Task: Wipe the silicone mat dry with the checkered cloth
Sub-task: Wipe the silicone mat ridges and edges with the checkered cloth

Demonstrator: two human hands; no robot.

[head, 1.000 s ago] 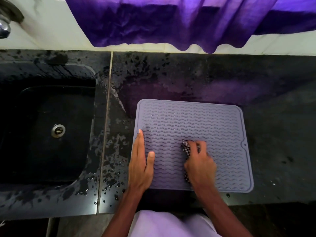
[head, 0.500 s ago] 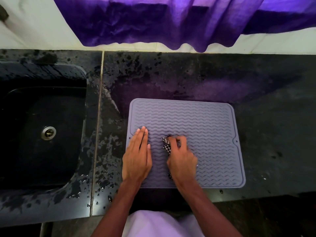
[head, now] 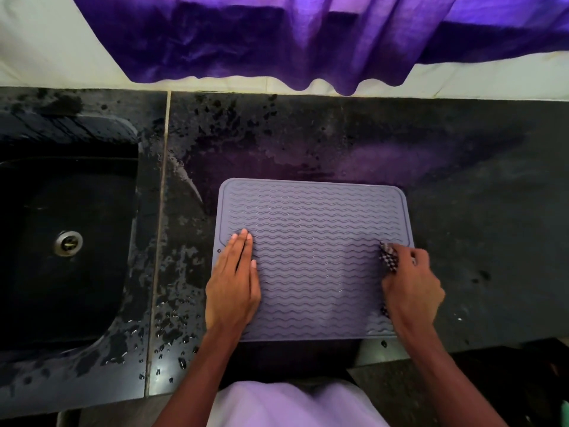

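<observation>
Item: grey-lilac rectangular silicone mat with wavy ridges [head: 314, 241], flat on dark wet stone counter [head: 462, 211] beside sink; left hand [head: 234, 288] flat, fingers straight, likely pinning it; right hand [head: 411, 291] holds bunched black-and-white checkered cloth [head: 388, 259] at mat's right edge, wiping.

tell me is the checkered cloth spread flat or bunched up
Bunched up: the cloth is a small wad gripped in the right hand at the right edge of the mat, mostly hidden.

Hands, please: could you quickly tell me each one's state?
Left hand: open, flat on the grey ribbed silicone mat.
Right hand: grips the bunched black-and-white checkered cloth.
</observation>
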